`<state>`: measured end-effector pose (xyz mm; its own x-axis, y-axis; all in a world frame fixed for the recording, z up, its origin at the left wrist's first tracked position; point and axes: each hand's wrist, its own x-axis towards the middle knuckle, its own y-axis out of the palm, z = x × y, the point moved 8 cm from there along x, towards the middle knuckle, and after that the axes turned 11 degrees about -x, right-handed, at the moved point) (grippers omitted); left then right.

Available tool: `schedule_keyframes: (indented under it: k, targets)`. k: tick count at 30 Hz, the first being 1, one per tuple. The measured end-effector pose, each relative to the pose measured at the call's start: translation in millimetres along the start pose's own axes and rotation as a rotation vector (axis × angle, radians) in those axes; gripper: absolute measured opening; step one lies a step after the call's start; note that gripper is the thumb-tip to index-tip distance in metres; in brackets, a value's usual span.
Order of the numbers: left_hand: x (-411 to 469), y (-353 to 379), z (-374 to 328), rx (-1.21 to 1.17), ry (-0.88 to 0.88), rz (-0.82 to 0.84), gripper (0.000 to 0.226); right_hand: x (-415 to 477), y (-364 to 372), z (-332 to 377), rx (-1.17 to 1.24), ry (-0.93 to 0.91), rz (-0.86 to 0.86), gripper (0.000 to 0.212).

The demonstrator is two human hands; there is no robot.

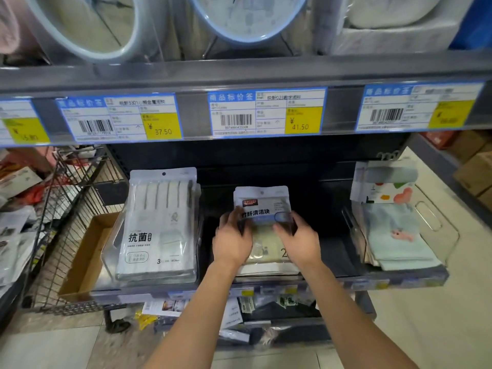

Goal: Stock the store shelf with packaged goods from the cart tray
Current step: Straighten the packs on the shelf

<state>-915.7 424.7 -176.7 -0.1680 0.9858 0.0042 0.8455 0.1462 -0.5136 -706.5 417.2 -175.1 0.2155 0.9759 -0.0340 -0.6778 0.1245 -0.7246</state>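
While the cleaning-cloth packet (262, 202) leans back in the middle bay of the shelf (335, 258), I hold its lower half from both sides. The left hand (233, 239) takes the left edge and the right hand (298, 241) takes the right edge. The fingers (230, 218) of each hand are curled round the packet's sides, so the grip is closed on it and on nothing else. The packet's bottom edge is hidden behind my hands. It appears to sit on or just above the stack of pale packets (266, 250) lying flat in the same bay, but I cannot tell whether they touch.

Step in hand, as I judge it: placing one packet. Next move: seat it squarely on the stack, printed face toward me, then loosen both grips together so it does not slide off.

Left of the bay, a clear bin holds a white towel pack (159, 222). To the right, another clear bin holds pale blue cloths (396, 235). Nearer and lower, the cart tray (343, 312) carries more loose packets.
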Motion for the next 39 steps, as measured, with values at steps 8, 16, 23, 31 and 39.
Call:
schedule_keyframes:
  k: [8, 16, 23, 31, 39]
  targets:
    - [-2, 2, -6, 0.098, -0.046, 0.049, 0.079, -4, 2, 7, 0.051, -0.028, -0.039, 0.058]
    - [-5, 3, -4, 0.102, -0.082, 0.053, 0.079, 0, -1, 9, 0.036, -0.044, -0.011, 0.056]
    - [-13, -15, -24, 0.094, -0.035, -0.044, 0.075, -2, -12, 15, 0.008, -0.057, -0.06, 0.062]
    - [-30, -44, -54, 0.133, 0.128, -0.174, 0.052, -7, -11, 73, -0.215, -0.346, -0.078, 0.053]
    - [-49, -118, -58, 0.223, 0.11, -0.328, 0.049, -27, 35, 141, -0.171, -0.521, 0.148, 0.059]
